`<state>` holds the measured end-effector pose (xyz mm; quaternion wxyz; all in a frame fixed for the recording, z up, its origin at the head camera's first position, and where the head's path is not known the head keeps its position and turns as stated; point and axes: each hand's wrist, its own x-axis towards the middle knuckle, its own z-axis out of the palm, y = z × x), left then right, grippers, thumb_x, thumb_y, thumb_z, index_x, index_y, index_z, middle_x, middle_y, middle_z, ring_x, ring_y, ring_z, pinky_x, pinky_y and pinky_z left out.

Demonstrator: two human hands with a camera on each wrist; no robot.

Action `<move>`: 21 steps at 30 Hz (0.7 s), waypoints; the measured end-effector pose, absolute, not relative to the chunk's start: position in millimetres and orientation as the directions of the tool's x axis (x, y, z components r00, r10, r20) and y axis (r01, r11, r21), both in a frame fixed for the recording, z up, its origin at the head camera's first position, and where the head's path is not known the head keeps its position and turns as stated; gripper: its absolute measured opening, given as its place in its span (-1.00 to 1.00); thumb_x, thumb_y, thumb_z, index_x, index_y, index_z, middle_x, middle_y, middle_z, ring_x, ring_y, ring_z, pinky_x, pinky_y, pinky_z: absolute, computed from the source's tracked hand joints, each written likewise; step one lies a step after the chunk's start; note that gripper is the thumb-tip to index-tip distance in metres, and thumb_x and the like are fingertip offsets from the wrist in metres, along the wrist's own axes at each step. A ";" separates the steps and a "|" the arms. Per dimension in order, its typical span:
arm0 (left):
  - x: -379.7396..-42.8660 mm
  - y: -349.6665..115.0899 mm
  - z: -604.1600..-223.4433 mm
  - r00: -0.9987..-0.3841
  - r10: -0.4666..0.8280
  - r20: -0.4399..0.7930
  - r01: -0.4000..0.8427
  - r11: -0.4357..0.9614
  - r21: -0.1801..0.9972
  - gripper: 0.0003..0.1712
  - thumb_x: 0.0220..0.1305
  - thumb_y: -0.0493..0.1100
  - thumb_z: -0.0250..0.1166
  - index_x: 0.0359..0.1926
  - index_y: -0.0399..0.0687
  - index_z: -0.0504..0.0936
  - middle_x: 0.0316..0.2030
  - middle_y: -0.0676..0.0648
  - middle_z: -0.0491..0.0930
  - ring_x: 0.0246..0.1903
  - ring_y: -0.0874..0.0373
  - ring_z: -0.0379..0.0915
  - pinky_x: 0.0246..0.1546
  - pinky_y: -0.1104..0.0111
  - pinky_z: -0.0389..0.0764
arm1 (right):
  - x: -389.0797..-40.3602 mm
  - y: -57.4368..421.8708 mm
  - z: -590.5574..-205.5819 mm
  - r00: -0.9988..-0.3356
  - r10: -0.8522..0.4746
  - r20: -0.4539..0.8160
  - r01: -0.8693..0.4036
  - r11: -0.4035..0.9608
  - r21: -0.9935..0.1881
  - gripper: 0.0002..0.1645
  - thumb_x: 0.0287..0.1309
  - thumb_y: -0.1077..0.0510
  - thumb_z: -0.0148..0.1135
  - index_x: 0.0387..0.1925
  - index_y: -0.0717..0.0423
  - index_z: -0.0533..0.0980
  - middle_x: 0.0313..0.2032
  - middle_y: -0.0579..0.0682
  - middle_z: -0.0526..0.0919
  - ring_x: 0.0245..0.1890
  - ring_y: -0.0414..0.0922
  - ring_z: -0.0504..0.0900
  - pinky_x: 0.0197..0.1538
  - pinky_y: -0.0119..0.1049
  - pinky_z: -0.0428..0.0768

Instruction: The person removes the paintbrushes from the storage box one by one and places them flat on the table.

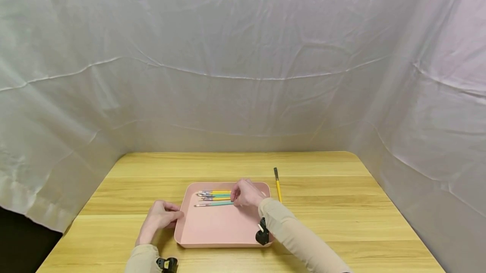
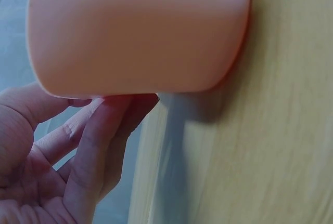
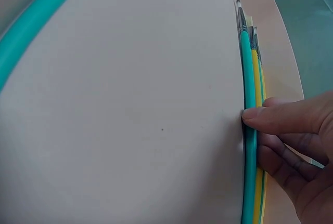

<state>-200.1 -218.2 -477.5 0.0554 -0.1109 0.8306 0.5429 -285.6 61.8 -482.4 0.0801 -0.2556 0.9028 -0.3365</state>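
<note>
Several thin paintbrushes [image 1: 212, 199] with teal and yellow handles lie side by side in the far part of a pink tray [image 1: 220, 228], bristles to the left. My right hand [image 1: 246, 193] pinches the nearest teal paintbrush [image 3: 248, 78]. Its thumb presses that handle, while the fingers curl in over the yellow handles behind it. My left hand [image 1: 161, 217] holds the tray's left rim, thumb on the edge and fingers bent against the outer side. In the left wrist view, the tray wall [image 2: 145, 52] sits right above those fingertips.
A yellow-handled flat paintbrush [image 1: 278, 186] lies on the wooden table [image 1: 341, 222], just right of the tray. Grey cloth [image 1: 243, 95] hangs behind and along both sides. A curved teal band [image 3: 36, 18] crosses a corner of the right wrist view.
</note>
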 end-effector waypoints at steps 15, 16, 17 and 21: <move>-199.6 -217.7 -476.0 -0.964 -0.132 -0.230 -0.263 0.379 0.887 -0.77 0.01 -0.43 0.38 -0.26 -0.53 0.67 -0.49 -0.11 0.69 -0.49 0.10 0.67 -0.42 0.29 0.78 | -286.2 60.3 -480.9 -0.829 -0.559 -0.027 -0.418 0.651 -0.634 -0.84 -0.03 0.46 0.36 -0.46 0.18 0.66 -0.55 -0.13 0.60 -0.55 -0.30 0.44 -0.49 -0.54 0.42; -199.5 -217.7 -476.1 -0.963 -0.136 -0.231 -0.266 0.376 0.888 -0.76 0.00 -0.43 0.38 -0.26 -0.53 0.68 -0.49 -0.11 0.69 -0.48 0.10 0.67 -0.42 0.29 0.78 | -286.5 60.2 -480.7 -0.824 -0.566 -0.029 -0.424 0.650 -0.631 -0.84 -0.02 0.46 0.36 -0.45 0.18 0.66 -0.55 -0.12 0.60 -0.54 -0.30 0.44 -0.48 -0.54 0.43; -199.4 -217.7 -476.2 -0.964 -0.134 -0.231 -0.265 0.377 0.888 -0.76 0.00 -0.43 0.38 -0.25 -0.54 0.67 -0.49 -0.11 0.69 -0.48 0.10 0.67 -0.42 0.28 0.78 | -286.9 60.2 -480.4 -0.820 -0.572 -0.029 -0.431 0.650 -0.626 -0.84 -0.02 0.46 0.35 -0.45 0.18 0.66 -0.54 -0.11 0.61 -0.54 -0.31 0.44 -0.48 -0.55 0.43; -199.0 -218.0 -476.3 -0.964 -0.131 -0.229 -0.263 0.379 0.887 -0.75 0.00 -0.43 0.38 -0.25 -0.54 0.67 -0.49 -0.11 0.70 -0.48 0.09 0.68 -0.42 0.28 0.78 | -287.8 60.1 -479.8 -0.808 -0.589 -0.033 -0.446 0.646 -0.619 -0.85 -0.04 0.47 0.35 -0.44 0.19 0.66 -0.52 -0.03 0.67 -0.54 -0.31 0.46 -0.47 -0.57 0.44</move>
